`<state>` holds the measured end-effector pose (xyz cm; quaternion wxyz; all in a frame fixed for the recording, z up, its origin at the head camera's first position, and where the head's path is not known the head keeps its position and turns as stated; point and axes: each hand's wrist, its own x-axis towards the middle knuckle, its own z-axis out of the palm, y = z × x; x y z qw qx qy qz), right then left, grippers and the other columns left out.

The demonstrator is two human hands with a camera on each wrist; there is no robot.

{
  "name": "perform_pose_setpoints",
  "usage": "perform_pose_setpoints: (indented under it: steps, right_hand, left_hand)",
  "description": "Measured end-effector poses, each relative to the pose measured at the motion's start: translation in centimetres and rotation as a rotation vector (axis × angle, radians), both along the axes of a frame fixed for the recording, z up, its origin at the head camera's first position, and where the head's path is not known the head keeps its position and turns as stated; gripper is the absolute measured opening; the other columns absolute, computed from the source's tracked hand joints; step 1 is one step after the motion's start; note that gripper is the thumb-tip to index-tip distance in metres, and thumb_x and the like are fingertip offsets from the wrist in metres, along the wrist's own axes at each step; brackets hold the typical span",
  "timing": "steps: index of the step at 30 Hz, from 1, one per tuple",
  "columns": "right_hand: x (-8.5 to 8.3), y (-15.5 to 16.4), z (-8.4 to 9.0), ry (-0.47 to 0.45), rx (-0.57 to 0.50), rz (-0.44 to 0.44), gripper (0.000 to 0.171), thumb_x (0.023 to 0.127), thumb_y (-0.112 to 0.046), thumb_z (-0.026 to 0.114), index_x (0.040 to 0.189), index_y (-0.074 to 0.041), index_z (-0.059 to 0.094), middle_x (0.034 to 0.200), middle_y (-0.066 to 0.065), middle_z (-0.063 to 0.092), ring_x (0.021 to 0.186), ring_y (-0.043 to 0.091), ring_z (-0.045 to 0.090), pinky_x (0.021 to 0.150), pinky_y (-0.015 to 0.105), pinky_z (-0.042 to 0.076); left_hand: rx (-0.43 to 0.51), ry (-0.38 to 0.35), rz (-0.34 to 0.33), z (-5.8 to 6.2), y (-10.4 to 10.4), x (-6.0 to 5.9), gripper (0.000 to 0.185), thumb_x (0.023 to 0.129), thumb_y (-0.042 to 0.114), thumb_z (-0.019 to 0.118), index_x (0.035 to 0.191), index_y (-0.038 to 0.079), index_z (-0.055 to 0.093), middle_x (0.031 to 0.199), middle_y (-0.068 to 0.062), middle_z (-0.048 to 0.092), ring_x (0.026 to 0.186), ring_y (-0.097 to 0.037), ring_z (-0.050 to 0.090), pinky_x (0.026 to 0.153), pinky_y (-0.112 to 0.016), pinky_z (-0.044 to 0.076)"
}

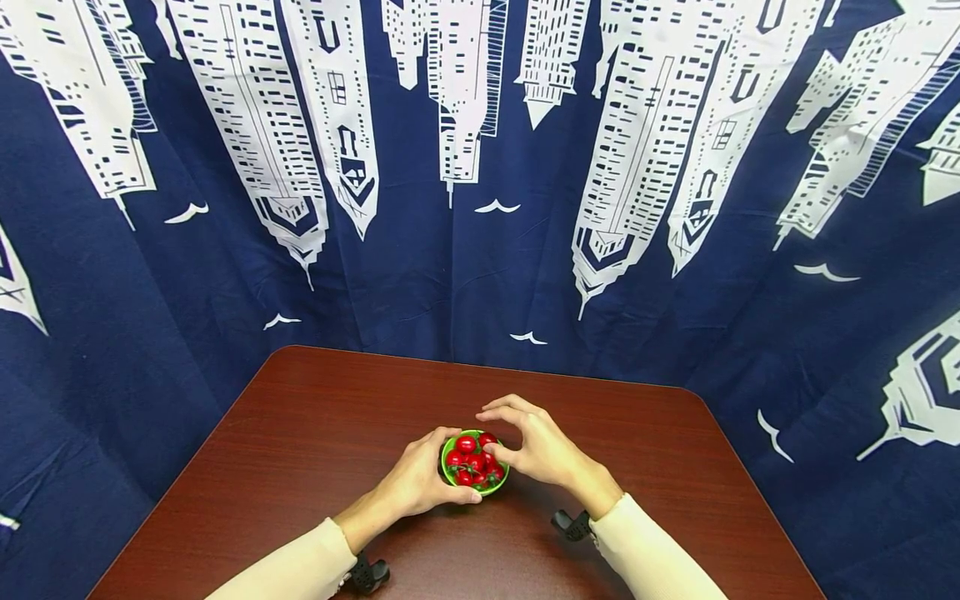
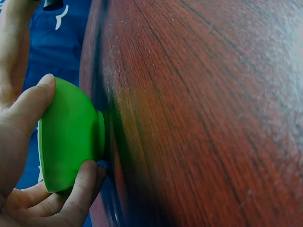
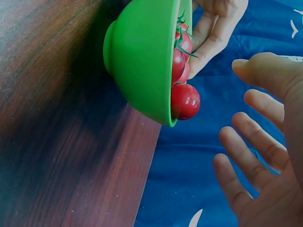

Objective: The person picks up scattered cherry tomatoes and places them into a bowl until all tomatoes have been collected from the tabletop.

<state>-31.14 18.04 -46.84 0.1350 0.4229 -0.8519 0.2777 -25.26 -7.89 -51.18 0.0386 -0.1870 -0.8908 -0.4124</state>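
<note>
A small green bowl (image 1: pixel 493 492) full of red cherry tomatoes (image 1: pixel 474 460) is near the middle of the table. My left hand (image 1: pixel 418 479) grips it from the left; in the left wrist view the thumb lies at the rim and the fingers curl round the other side of the bowl (image 2: pixel 71 132). My right hand (image 1: pixel 546 446) hovers over the bowl's right side with fingers spread. In the right wrist view that hand (image 3: pixel 279 189) holds nothing and is apart from the tomatoes (image 3: pixel 185 100), some of which show green stems. I cannot tell whether the bowl's foot touches the table.
The reddish-brown wooden table (image 1: pixel 360 392) has rounded far corners. Behind and beside it hangs a dark blue cloth (image 1: pixel 450 292) with white buildings and birds. Black wrist devices (image 1: pixel 572 525) are worn on both wrists, by the cream sleeves (image 1: pixel 652 550).
</note>
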Motion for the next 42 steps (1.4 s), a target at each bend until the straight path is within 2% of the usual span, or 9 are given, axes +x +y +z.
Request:
perform_pose_setpoints:
  steps: [4, 14, 18, 27, 34, 42]
  right_hand:
    - [0.1, 0.0, 0.1, 0.000, -0.008, 0.006, 0.044, 0.096, -0.014, 0.094, 0.138, -0.013, 0.082, 0.143, 0.009, 0.079, 0.136, 0.024, 0.078, 0.117, 0.048, 0.065]
    - [0.6, 0.5, 0.1, 0.042, -0.024, 0.002, 0.041, 0.098, -0.016, 0.094, 0.137, -0.013, 0.082, 0.141, 0.003, 0.080, 0.134, 0.023, 0.079, 0.115, 0.049, 0.066]
    - [0.8, 1.0, 0.1, 0.033, -0.029, -0.021, 0.040, 0.100, -0.018, 0.093, 0.138, -0.014, 0.082, 0.141, 0.002, 0.079, 0.134, 0.023, 0.078, 0.115, 0.051, 0.066]
    - [1.1, 2.0, -0.1, 0.040, -0.043, -0.059, 0.041, 0.099, -0.017, 0.094, 0.139, -0.017, 0.083, 0.139, 0.000, 0.079, 0.132, 0.021, 0.079, 0.115, 0.051, 0.066]
    - [1.3, 2.8, -0.3, 0.025, -0.048, -0.094, 0.038, 0.101, -0.018, 0.092, 0.139, -0.019, 0.083, 0.140, 0.003, 0.080, 0.134, 0.023, 0.078, 0.115, 0.053, 0.065]
    - [1.4, 3.7, -1.0, 0.029, -0.060, -0.124, 0.037, 0.102, -0.020, 0.090, 0.138, -0.018, 0.083, 0.140, 0.004, 0.080, 0.134, 0.023, 0.078, 0.116, 0.054, 0.064]
  left_hand:
    - [-0.002, 0.002, 0.000, 0.0, 0.1, 0.0, 0.099, 0.074, 0.042, 0.112, 0.152, 0.006, 0.064, 0.143, -0.014, 0.078, 0.129, -0.032, 0.076, 0.110, -0.056, 0.065]
    - [-0.012, 0.005, 0.001, -0.1, 0.1, -0.2, 0.099, 0.075, 0.044, 0.111, 0.153, 0.007, 0.064, 0.144, -0.012, 0.078, 0.128, -0.031, 0.077, 0.110, -0.052, 0.066]
    - [-0.002, -0.017, 0.002, -0.1, 0.1, -0.3, 0.100, 0.076, 0.045, 0.110, 0.155, 0.007, 0.063, 0.146, -0.013, 0.077, 0.130, -0.032, 0.076, 0.112, -0.054, 0.065]
    - [-0.018, -0.011, -0.002, 0.0, 0.2, -0.2, 0.100, 0.076, 0.045, 0.110, 0.156, 0.006, 0.063, 0.146, -0.014, 0.077, 0.132, -0.035, 0.076, 0.114, -0.058, 0.064]
    - [-0.019, -0.001, 0.000, 0.2, 0.3, 0.2, 0.105, 0.077, 0.045, 0.110, 0.158, -0.001, 0.061, 0.150, -0.021, 0.074, 0.137, -0.043, 0.073, 0.118, -0.064, 0.061]
    - [-0.031, 0.011, 0.000, 0.0, 0.2, 0.4, 0.109, 0.079, 0.047, 0.108, 0.162, -0.004, 0.058, 0.155, -0.023, 0.071, 0.143, -0.048, 0.070, 0.121, -0.067, 0.058]
